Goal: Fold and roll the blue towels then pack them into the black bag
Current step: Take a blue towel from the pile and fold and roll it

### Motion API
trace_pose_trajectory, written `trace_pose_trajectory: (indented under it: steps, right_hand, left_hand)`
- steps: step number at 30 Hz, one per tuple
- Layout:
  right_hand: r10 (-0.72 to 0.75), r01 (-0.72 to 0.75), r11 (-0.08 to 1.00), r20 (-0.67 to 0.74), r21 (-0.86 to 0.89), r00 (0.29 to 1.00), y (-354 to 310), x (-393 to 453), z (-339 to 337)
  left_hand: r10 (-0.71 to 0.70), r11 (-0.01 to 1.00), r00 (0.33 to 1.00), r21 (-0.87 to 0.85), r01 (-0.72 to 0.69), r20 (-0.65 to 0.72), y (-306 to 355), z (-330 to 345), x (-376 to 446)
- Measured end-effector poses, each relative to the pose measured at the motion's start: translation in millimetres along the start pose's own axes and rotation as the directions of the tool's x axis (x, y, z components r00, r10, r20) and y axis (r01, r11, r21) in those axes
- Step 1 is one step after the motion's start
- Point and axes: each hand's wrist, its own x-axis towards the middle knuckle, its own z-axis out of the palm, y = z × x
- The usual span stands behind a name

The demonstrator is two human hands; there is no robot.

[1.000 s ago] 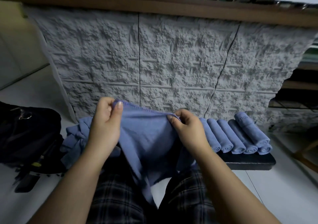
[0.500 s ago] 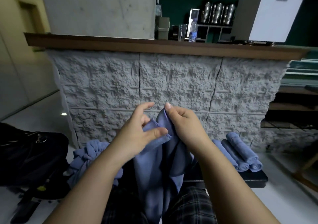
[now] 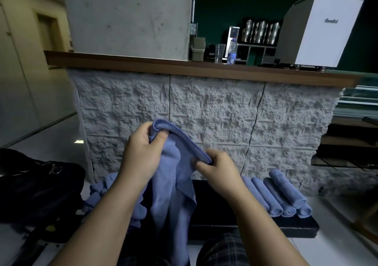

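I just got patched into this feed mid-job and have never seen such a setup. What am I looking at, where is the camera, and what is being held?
There is no machine: a person wears one camera on the head, looking forward and down. The left hand and right hand both grip one soft blue cloth towel, held up over the lap. On a low black bench lie rolled blue towels; unrolled ones are heaped at left. The black fabric bag sits on the floor at left.

A café or coffee bar: beyond the hands runs a stone-faced service counter [image 3: 204, 118] with a wooden top, carrying a coffee machine [image 3: 319, 32], steel canisters [image 3: 259, 30], a drinking glass [image 3: 219, 53] and a water bottle [image 3: 231, 52].
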Motion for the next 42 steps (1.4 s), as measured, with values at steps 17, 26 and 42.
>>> trace_pose_trajectory:
  steps: [17,26,42]
  right_hand:
    - [-0.079,0.077,0.990,0.012,0.115,0.997,-17,-2,-1]
    - [0.157,-0.170,0.980,-0.120,-0.103,0.980,40,7,-3]
    - [0.100,-0.092,0.935,-0.005,0.342,0.995,-4,3,-11]
  left_hand:
    - [0.078,0.950,0.991,-0.309,-0.039,0.113,1,13,-8]
    - [0.212,0.939,0.976,-0.286,-0.192,0.042,8,-9,-8]
    - [0.087,0.967,0.898,0.181,-0.181,0.432,-9,-4,-16]
